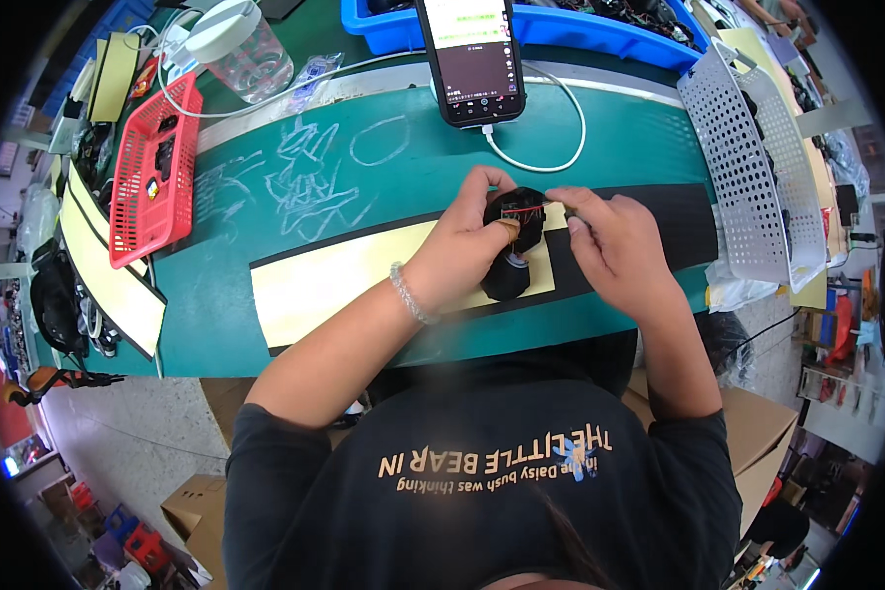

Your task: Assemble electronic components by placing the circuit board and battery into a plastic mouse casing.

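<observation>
A black housing with its inside exposed (530, 228) is held in my left hand (465, 239), over a pale yellow sheet on the bench. My left thumb presses on its near side, and the fingers wrap behind it. A thin red wire (523, 208) runs across the opening toward my right fingertips. At the housing's right edge, my right hand (615, 246) is closed, thumb and index finger drawn together. Whether they pinch the wire's end or a slim tool is too small to tell. A rounded black part (506, 281) sits just below the housing; whether they are joined is unclear.
Beyond my hands a phone (470, 69) stands upright, its white cable (572, 138) looping right. A blue bin (600, 37) of black parts is behind it. A red basket (157, 167) and a lidded clear jar (241, 59) stand left, a white perforated basket (757, 167) right.
</observation>
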